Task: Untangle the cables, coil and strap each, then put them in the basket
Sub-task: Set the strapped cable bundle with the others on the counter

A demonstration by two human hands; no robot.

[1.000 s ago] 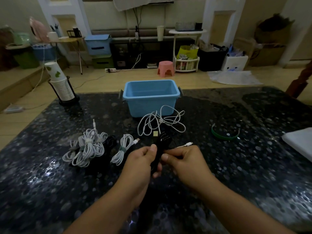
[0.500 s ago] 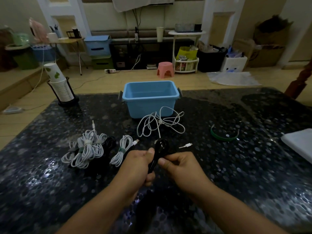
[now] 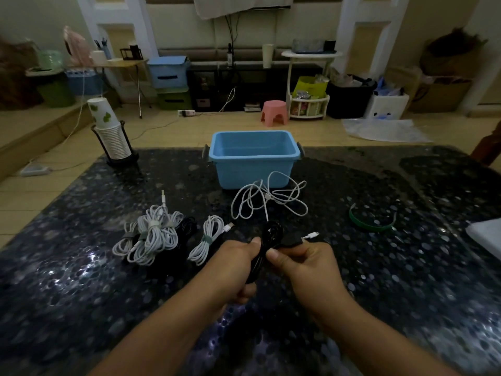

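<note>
Left hand (image 3: 238, 263), lower centre of frame: fingers curled round black coil (image 3: 267, 245), thumb on top. Right hand (image 3: 303, 263), just beside it: thumb and fingers pinch the same coil from the right side, along with what looks like a dark strap; too dim to be sure. Coil held upright above table (image 3: 406, 280), 1 loop end rising past both thumbs.

White plug (image 3: 311, 235): on the table just behind the right hand.

Loose white cable (image 3: 268, 199): unstrapped loops, centre of frame, lying against the front of the basket.

Basket (image 3: 253, 169): blue plastic, upper centre, at the far table edge; nothing seen inside.

Strapped white coil (image 3: 207, 240): 1 piece, left of the hands, plug end pointing right.

Bundle pile (image 3: 151, 234): several strapped white coils heaped together, left of centre, with something black partly hidden at its right side.

Green strap (image 3: 371, 223): curved, right of centre, well apart from the cables.

Cup stack (image 3: 109, 134): paper cups in a black holder, upper left corner of the table.

White object (image 3: 485, 234): right edge of frame, cut off.
</note>
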